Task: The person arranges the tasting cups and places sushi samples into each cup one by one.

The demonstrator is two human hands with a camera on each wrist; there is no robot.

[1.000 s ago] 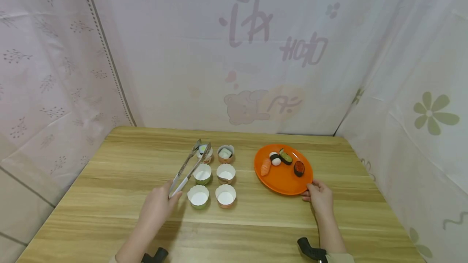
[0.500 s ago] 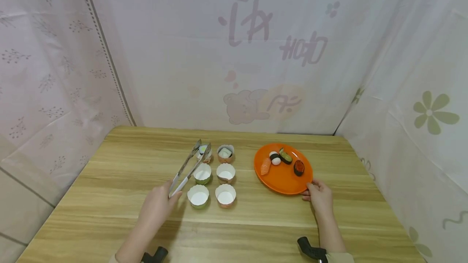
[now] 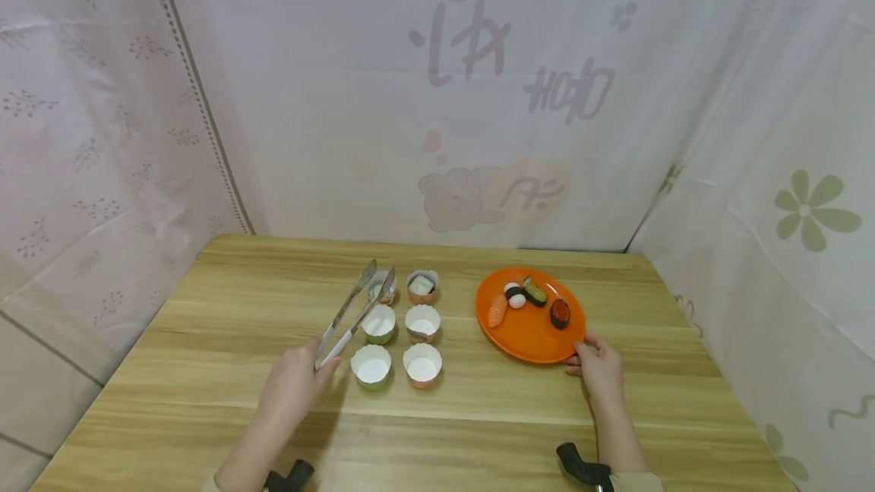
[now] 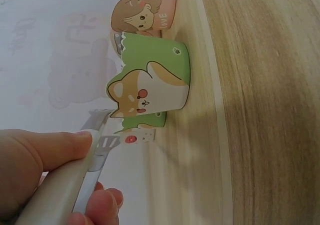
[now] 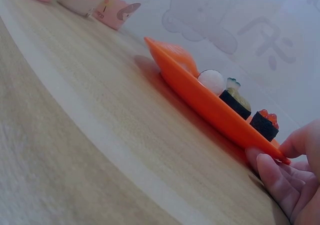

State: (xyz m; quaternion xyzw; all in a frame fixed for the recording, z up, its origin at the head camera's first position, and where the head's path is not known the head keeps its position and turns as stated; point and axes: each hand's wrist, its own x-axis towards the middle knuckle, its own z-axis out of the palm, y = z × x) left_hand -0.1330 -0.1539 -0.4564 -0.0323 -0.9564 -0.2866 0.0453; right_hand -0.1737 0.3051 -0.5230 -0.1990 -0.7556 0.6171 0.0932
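Our left hand (image 3: pixel 294 381) grips the tongs (image 3: pixel 339 344), tips parted, with six paper cups (image 3: pixel 421 336) ahead and rightward; our right hand (image 3: pixel 600 372) pinches the orange plate (image 3: pixel 529 336), four sushi pieces (image 3: pixel 516 298) lying ahead-left of that grip.

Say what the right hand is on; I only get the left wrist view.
Observer: The right hand holds the near right edge of the orange plate.
Operator: What on the orange plate sits nearest that hand?
Observer: The red-topped sushi piece with the black wrap.
Operator: Anything else I can't see from here?
Observer: A pale piece lies in the right-hand cup of the far row.
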